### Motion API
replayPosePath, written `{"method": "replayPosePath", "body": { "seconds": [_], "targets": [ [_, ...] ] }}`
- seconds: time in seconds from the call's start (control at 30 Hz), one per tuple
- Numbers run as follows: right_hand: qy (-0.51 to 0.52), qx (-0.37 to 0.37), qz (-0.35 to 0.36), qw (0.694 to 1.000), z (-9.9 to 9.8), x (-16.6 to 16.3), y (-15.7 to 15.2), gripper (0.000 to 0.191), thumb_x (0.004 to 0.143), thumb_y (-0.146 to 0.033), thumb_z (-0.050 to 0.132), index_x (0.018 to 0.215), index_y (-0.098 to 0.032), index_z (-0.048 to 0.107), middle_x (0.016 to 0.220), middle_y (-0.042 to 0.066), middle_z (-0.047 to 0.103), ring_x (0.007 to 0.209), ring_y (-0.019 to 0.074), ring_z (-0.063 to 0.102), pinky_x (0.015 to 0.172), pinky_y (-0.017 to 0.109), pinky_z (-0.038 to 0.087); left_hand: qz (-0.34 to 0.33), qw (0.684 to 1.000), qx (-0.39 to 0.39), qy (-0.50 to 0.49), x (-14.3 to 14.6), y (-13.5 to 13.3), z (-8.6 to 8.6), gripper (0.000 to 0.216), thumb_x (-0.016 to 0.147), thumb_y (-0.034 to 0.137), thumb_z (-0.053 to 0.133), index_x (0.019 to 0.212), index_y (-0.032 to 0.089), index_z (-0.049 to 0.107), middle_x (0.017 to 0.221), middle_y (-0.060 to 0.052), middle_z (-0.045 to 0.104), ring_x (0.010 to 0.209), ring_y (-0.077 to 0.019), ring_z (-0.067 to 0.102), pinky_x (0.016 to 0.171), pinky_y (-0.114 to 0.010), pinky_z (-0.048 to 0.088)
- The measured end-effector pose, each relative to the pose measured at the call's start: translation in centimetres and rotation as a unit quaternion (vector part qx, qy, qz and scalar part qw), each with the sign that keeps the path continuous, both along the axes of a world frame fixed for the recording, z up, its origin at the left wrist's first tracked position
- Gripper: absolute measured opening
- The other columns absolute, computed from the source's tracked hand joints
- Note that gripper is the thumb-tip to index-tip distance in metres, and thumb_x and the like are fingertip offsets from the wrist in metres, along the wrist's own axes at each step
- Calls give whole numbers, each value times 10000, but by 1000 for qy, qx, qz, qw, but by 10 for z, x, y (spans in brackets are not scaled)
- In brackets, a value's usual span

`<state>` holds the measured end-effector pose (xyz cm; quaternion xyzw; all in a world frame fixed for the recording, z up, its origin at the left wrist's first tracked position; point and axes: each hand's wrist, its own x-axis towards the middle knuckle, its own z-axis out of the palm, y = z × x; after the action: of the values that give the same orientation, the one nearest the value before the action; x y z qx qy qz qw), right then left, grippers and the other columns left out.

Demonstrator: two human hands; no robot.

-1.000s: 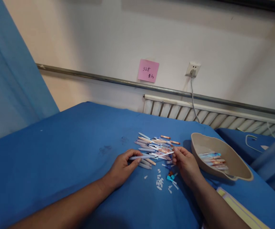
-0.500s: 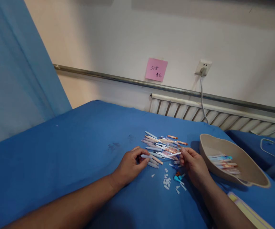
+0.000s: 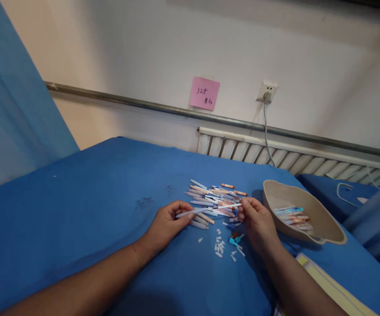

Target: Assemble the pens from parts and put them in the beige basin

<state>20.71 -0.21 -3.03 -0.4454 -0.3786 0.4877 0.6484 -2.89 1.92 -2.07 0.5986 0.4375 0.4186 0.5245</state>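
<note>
My left hand [image 3: 164, 223] is closed on a pale lavender pen barrel [image 3: 187, 213], which points to the right. My right hand [image 3: 258, 219] pinches a thin white pen refill [image 3: 230, 206] by its right end. The refill's dark tip lies close to the barrel's right end; whether it has gone inside I cannot tell. Behind and below them spreads a pile of pen parts [image 3: 200, 191] in white, peach and lavender. Several small white cone-shaped tips [image 3: 219, 248] lie nearer to me, with turquoise pieces [image 3: 232, 241] to their right.
A beige basin [image 3: 324, 224] with several pens in it stands at the right. A yellow package [image 3: 328, 281] lies in front of it. Blue cloth [image 3: 94, 210] covers the table. Behind are a radiator [image 3: 236, 147], a metal rail and a plugged-in cable [image 3: 266, 131].
The lavender barrel has turned to point at the refill, and the refill has levelled, bringing their ends close together. The whole view has shifted, so things appear further left.
</note>
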Motion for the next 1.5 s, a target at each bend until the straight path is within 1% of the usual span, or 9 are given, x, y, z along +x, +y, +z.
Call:
{"method": "replayPosePath", "body": {
  "seconds": [0.23, 0.47, 0.67, 0.83, 1.03, 1.13, 1.33, 1.4, 1.5],
  "targets": [
    [-5, 4, -2, 1000, 3, -1, -1, 276, 706, -431, 701, 701, -189, 569, 560, -52, 519, 487, 86, 423, 491, 206, 341, -10, 1000, -3, 22, 3, -4, 4, 274, 669, 381, 697, 810, 154, 639, 717, -9, 663, 659, -147, 602, 648, -257, 479],
    [-24, 3, 9, 1000, -2, -5, -3, 256, 726, -416, 694, 727, -182, 590, 572, -47, 552, 481, 69, 439, 484, 184, 348, -32, 999, 6, 41, 1, -2, -1, 227, 696, 333, 685, 830, 155, 644, 719, -3, 658, 658, -137, 585, 631, -236, 453],
    [-131, -33, 65, 989, 1, -20, -14, 309, 738, -466, 660, 659, -174, 597, 486, -34, 557, 411, 74, 434, 407, 182, 328, -42, 995, 49, 71, 3, -10, 3, 176, 737, 297, 652, 848, 160, 659, 814, -20, 688, 744, -156, 612, 701, -254, 473],
    [-185, -16, 115, 976, 6, -38, -27, 317, 728, -451, 667, 593, -175, 586, 485, -15, 589, 394, 83, 462, 419, 197, 350, -64, 988, 98, 105, 4, -25, 8, 126, 731, 255, 648, 819, 171, 684, 809, -17, 704, 737, -160, 620, 716, -261, 478],
    [-272, -2, 121, 955, 1, -35, -30, 363, 800, -458, 585, 570, -178, 570, 421, -37, 512, 395, 90, 450, 422, 195, 339, -53, 986, 108, 112, 5, -31, 11, 122, 738, 241, 633, 815, 161, 682, 791, -16, 698, 725, -156, 609, 696, -249, 467],
    [-295, 0, 145, 945, 0, -33, -30, 380, 832, -471, 535, 591, -178, 561, 449, -33, 535, 387, 89, 451, 414, 194, 333, -59, 987, 104, 110, 5, -30, 11, 127, 744, 239, 626, 826, 155, 674, 787, -13, 683, 725, -147, 592, 693, -241, 455],
    [-363, 7, 184, 913, 5, -29, -33, 485, 876, -504, 434, 526, -181, 526, 433, -23, 514, 389, 90, 439, 425, 196, 330, -121, 984, 56, 122, 4, -29, 9, 132, 757, 267, 626, 809, 150, 659, 685, 17, 618, 636, -106, 530, 602, -198, 416],
    [-403, 28, 213, 890, 7, -26, -34, 518, 898, -494, 399, 504, -177, 513, 446, -17, 510, 428, 92, 464, 468, 194, 344, -173, 978, -3, 119, 5, -31, 7, 184, 772, 305, 612, 867, 152, 650, 664, 18, 618, 570, -93, 520, 547, -190, 410],
    [-453, 42, 258, 852, 10, -23, -35, 530, 919, -478, 367, 508, -173, 502, 455, -25, 491, 445, 85, 458, 486, 190, 329, -272, 951, -96, 114, 7, -38, 4, 274, 783, 373, 590, 952, 161, 629, 656, 13, 633, 487, -79, 507, 488, -184, 414]
  ]
}}
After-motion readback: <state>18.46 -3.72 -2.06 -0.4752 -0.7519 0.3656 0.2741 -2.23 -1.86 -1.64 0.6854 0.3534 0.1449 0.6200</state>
